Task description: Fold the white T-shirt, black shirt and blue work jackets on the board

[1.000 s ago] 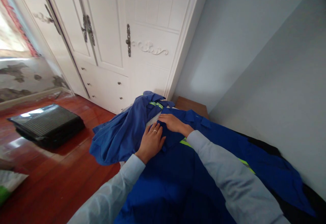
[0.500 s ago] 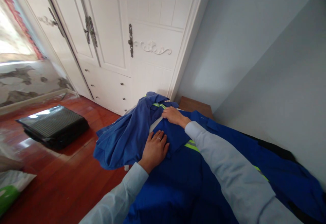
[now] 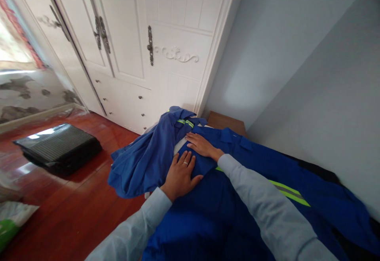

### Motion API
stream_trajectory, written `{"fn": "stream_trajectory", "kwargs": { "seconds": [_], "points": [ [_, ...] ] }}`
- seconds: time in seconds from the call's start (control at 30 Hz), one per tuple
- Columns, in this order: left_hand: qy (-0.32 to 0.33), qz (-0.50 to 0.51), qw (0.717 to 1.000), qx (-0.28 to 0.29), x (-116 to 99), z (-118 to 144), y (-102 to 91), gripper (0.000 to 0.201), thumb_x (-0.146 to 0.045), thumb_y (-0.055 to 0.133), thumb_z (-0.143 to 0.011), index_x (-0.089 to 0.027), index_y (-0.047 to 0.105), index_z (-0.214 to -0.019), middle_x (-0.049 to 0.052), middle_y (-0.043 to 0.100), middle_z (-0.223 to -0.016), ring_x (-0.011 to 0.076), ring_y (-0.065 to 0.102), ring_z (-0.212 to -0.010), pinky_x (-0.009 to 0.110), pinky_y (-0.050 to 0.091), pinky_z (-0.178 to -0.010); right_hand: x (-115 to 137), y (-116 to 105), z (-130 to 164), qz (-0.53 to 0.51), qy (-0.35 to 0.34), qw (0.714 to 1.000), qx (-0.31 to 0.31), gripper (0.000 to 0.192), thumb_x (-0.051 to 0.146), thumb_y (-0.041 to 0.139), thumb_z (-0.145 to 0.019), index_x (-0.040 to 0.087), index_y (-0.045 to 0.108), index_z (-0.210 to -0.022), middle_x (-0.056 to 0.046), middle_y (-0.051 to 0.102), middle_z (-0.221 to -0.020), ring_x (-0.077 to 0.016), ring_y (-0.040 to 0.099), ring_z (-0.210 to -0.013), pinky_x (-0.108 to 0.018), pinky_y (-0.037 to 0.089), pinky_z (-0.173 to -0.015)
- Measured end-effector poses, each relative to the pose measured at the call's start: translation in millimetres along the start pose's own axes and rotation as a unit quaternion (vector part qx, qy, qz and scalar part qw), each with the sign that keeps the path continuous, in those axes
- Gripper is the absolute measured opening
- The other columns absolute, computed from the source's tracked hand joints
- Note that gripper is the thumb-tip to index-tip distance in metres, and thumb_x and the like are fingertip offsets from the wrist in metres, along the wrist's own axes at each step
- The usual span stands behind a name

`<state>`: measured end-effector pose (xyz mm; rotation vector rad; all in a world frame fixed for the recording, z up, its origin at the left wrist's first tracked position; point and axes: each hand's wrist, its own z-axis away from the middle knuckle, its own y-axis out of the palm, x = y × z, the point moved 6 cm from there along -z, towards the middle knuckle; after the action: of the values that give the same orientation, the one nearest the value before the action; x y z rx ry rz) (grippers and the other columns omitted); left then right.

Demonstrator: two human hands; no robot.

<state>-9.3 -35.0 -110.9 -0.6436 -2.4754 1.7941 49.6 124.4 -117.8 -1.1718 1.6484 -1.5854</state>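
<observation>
A dark blue work jacket (image 3: 204, 205) with yellow-green and grey reflective stripes lies spread out in front of me. My left hand (image 3: 181, 177), with a ring on one finger, presses flat on its left part, fingers spread. Just beyond it, my right hand (image 3: 202, 146) rests palm down on the same cloth with its fingers stretched out. To the left, a crumpled lighter blue garment (image 3: 145, 162) with similar stripes hangs over the edge. A strip of white surface shows between the two pieces of clothing.
A white wardrobe (image 3: 175, 79) with dark handles and drawers stands ahead. Beside it are a small brown wooden surface (image 3: 227, 122) and a grey-blue wall (image 3: 267, 55). A black plastic-covered case (image 3: 62, 148) and a white-green bag (image 3: 14, 217) are on the red floor.
My right hand has loosened from the cloth near the stripe, moved slightly towards me and flattened. My left thumb has spread outward. A reflective stripe by my right forearm now shows more.
</observation>
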Motion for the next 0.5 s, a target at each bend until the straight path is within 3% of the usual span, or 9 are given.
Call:
{"fn": "stream_trajectory", "kwargs": {
  "seconds": [0.13,0.27,0.4,0.5],
  "points": [
    [0.006,-0.008,1.0,0.005,0,1,2.2,0.071,-0.062,0.044,-0.093,-0.011,0.051,-0.142,0.021,0.049,-0.148,0.0363,0.038,-0.143,0.058,0.024,-0.117,-9,7,5,0.019,0.051,0.998,0.011,0.06,0.048,0.033,-0.103,0.015,0.04,-0.151,-0.016,0.034,-0.159,-0.026,0.025,-0.15,-0.048,0.019,-0.122],
    [0.01,-0.023,1.0,0.012,0,1,4.2,0.069,-0.062,0.043,-0.094,-0.015,0.051,-0.144,0.02,0.049,-0.149,0.037,0.037,-0.143,0.059,0.024,-0.116,-10,7,2,0.046,0.084,0.995,0.023,0.066,0.052,0.03,-0.103,0.012,0.033,-0.155,-0.016,0.028,-0.161,-0.0281,0.021,-0.151,-0.048,0.018,-0.123],
    [0.017,-0.045,0.998,0.03,2,0,6.8,0.066,-0.061,0.047,-0.093,-0.02,0.051,-0.144,0.019,0.048,-0.15,0.0378,0.038,-0.143,0.059,0.028,-0.114,-6,1,6,0.086,0.129,0.988,0.009,0.067,0.053,0.033,-0.102,0.01,0.035,-0.153,-0.019,0.032,-0.159,-0.0317,0.024,-0.15,-0.05,0.019,-0.122],
    [0.02,-0.044,0.998,0.049,6,-5,5.0,0.068,-0.063,0.049,-0.091,-0.019,0.053,-0.142,0.021,0.049,-0.149,0.0397,0.04,-0.141,0.061,0.03,-0.112,1,-9,25,0.103,0.127,0.986,-0.015,0.066,0.05,0.039,-0.101,0.007,0.038,-0.151,-0.022,0.035,-0.157,-0.033,0.027,-0.149,-0.05,0.02,-0.121]
  ]
}}
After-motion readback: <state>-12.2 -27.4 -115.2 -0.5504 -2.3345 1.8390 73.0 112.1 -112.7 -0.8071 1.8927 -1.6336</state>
